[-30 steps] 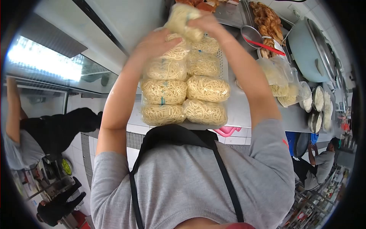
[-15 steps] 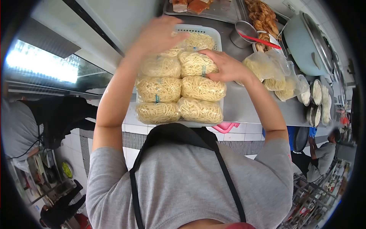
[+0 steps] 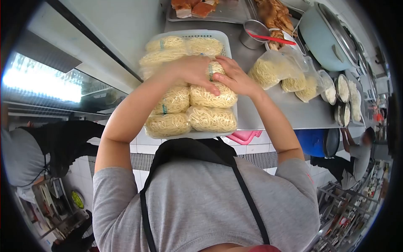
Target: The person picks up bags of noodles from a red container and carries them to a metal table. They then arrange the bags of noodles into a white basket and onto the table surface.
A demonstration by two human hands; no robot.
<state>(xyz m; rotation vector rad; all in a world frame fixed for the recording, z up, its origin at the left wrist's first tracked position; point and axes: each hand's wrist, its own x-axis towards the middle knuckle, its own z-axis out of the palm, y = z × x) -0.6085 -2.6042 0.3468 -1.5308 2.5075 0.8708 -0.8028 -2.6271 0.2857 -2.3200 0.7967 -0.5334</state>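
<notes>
A white plastic basket [image 3: 225, 40] stands at the counter's edge in front of me, filled with clear bags of yellow noodles set in two columns. My right hand [image 3: 237, 77] is wrapped round the right side of one noodle bag [image 3: 215, 67] in the right column. From the left, my left hand [image 3: 196, 72] lies against that same bag, its fingertips close to my right thumb. My forearm and hand cover part of the left column. Nearer to me, another noodle bag [image 3: 212, 119] and its neighbour [image 3: 168, 124] lie untouched.
On the steel counter [image 3: 268, 117] to the right are loose plastic bags of noodles [image 3: 264, 69], a metal cup [image 3: 254, 34] by a red-handled utensil, and a large pale-blue pot [image 3: 327, 40]. A meat tray [image 3: 235, 17] is behind. Other people stand at both sides.
My left hand has come down from above the basket's far left onto the noodle bag beside my right hand. My right hand stays on the bag. The view has shifted slightly.
</notes>
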